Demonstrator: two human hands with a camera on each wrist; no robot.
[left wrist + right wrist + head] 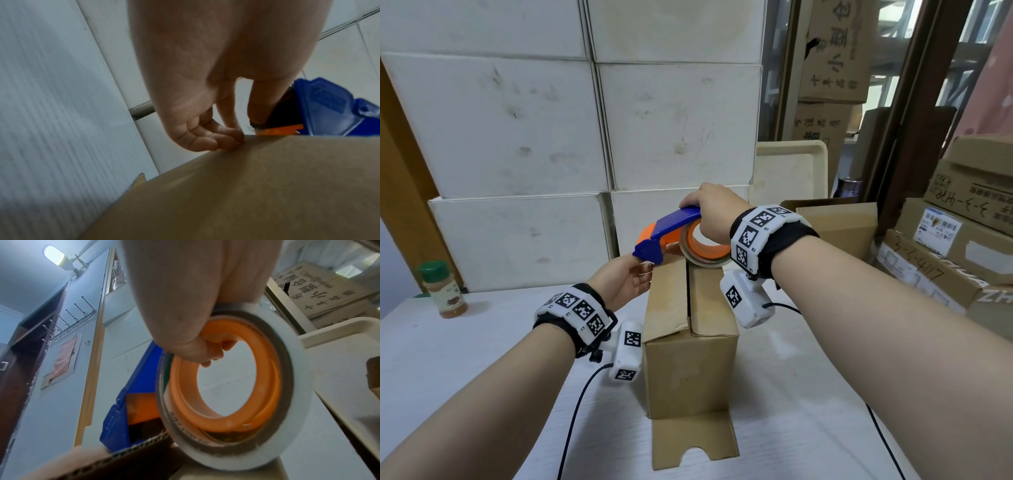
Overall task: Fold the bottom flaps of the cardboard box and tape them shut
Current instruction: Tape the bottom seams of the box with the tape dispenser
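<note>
Box point(690, 359) stands on white desk point(465, 370), folded flaps up, seam between them running away from the camera. One lower flap lies flat on the desk toward the viewer.

Right hand point(710, 210) wraps the dispenser point(667, 233) from above; wrist view shows fingers point(213, 352) curled through the orange core of the tape roll point(232, 386). Roll rests on the far end of the box top, blue nose pointing left over the far-left corner.

Left hand point(625, 279) at the box's far-left top corner, under the dispenser nose. Grip narrow: fingertips point(226, 139) bunched against the cardboard edge, thumb up by the blue nose. Whether it pinches a tape end, cannot tell.

Spice jar point(441, 289) on the desk far left. White cartons point(517, 137) stacked behind; brown cartons point(962, 240) at right.
</note>
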